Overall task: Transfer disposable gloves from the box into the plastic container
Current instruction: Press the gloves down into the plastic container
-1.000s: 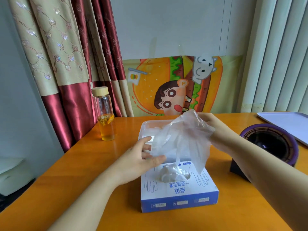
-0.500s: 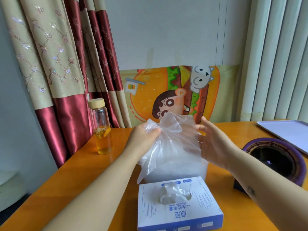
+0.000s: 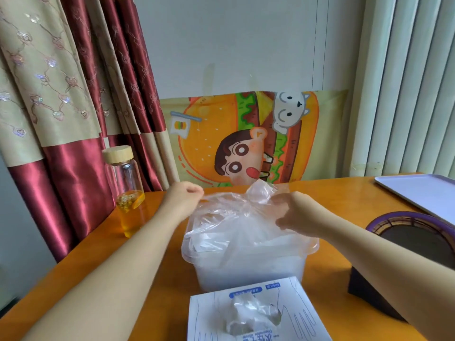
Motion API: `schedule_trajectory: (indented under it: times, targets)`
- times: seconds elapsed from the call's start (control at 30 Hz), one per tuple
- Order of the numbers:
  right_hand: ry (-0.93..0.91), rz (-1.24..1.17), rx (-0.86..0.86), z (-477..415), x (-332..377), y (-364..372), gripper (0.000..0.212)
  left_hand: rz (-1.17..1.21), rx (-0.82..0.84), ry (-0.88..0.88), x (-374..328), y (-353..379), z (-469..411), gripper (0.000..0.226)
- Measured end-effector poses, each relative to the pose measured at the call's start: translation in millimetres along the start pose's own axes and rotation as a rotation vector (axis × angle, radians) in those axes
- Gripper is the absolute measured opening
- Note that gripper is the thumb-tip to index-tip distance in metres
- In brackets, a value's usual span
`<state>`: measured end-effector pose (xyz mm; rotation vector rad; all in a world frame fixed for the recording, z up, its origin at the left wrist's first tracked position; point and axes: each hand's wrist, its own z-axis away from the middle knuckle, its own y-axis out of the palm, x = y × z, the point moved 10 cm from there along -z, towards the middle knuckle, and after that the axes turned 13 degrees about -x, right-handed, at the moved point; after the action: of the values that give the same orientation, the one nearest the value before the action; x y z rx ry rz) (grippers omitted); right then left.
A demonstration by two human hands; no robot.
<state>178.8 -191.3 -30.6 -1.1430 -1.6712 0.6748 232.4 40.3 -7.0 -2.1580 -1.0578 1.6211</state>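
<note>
The filmy glove (image 3: 235,215) is draping over the plastic container (image 3: 248,269), probably weightless, limp and clingy, so gripping its edges is looking wisest. The left hand (image 3: 183,199) is pinching its 9 o'clock edge, the right hand (image 3: 294,214) its 3 o'clock.

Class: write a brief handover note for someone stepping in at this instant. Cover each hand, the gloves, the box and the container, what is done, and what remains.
Hands: the left hand pinches one end of a clear glove; the right hand grips the other end.
The glove is spread over the open plastic container, which sits just behind the glove box.
Done: this glove is out of the box.
Left: lower it in, let go, then pull the next glove poking from the box's opening.
</note>
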Motion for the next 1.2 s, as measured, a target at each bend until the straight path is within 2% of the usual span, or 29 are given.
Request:
schedule_trajectory:
  times: [0.07, 0.1, 0.13, 0.2, 0.23, 0.3, 0.33, 0.4, 0.47, 0.57, 0.67, 0.77, 0.83, 0.93, 1.03, 1.07, 1.13, 1.2]
  targets:
    - [-0.010, 0.140, 0.102, -2, -3, 15, 0.062, -0.077, -0.189, 0.129, -5, -24, -8, 0.019]
    - [-0.022, 0.197, 0.140, -3, -2, 21, 0.059, -0.067, -0.247, 0.263, -21, -30, -4, 0.019]
    - [-0.033, 0.249, 0.179, -4, 1, 26, 0.056, -0.034, -0.222, 0.423, -44, -26, 6, 0.018]
    - [-0.060, 0.351, 0.255, -5, 6, 36, 0.052, -0.041, 0.105, 0.642, -78, 13, 40, 0.018]
    - [-0.062, 0.411, 0.296, -4, 7, 40, 0.053, -0.143, 0.324, 0.658, -80, 40, 57, 0.023]
    - [-0.070, 0.545, 0.373, -1, 7, 46, 0.061, -0.506, 0.665, 0.617, -54, 82, 78, 0.037]
    - [-0.087, 0.602, 0.396, 0, 7, 48, 0.062, -0.681, 0.771, 0.576, -34, 90, 81, 0.044]
    - [-0.104, 0.683, 0.438, 1, 4, 52, 0.060, -0.873, 0.871, 0.527, -11, 94, 81, 0.060]
    - [-0.110, 0.740, 0.481, 3, -1, 56, 0.049, -0.930, 0.889, 0.522, -3, 96, 80, 0.071]
    - [-0.151, 0.838, 0.498, 0, -6, 66, 0.031, -0.989, 0.866, 0.492, 7, 106, 77, 0.067]
    - [-0.213, 0.965, 0.499, -2, -13, 75, 0.035, -0.990, 0.859, 0.380, 27, 123, 72, 0.048]
    - [-0.264, 1.038, 0.524, -2, -17, 82, 0.044, -1.009, 0.904, 0.403, 32, 132, 74, 0.048]
    - [-0.282, 0.983, 0.519, -3, -12, 76, 0.048, -0.982, 0.898, 0.348, 33, 132, 73, 0.049]
    - [-0.273, 0.843, 0.418, -14, 7, 47, 0.069, -0.928, 0.842, 0.246, 37, 129, 66, 0.052]
    - [-0.385, 0.733, 0.183, -24, 41, 25, 0.054, -0.869, 0.807, 0.136, 44, 129, 62, 0.060]
    - [-0.421, 0.669, 0.166, -22, 51, 27, 0.047, -0.861, 0.801, 0.112, 45, 128, 62, 0.060]
    - [-0.432, 0.501, 0.276, -15, 58, 47, 0.042, -0.853, 0.782, 0.130, 44, 129, 60, 0.060]
    - [-0.368, 0.415, 0.516, -4, 46, 75, 0.049, -0.855, 0.772, 0.198, 38, 130, 62, 0.056]
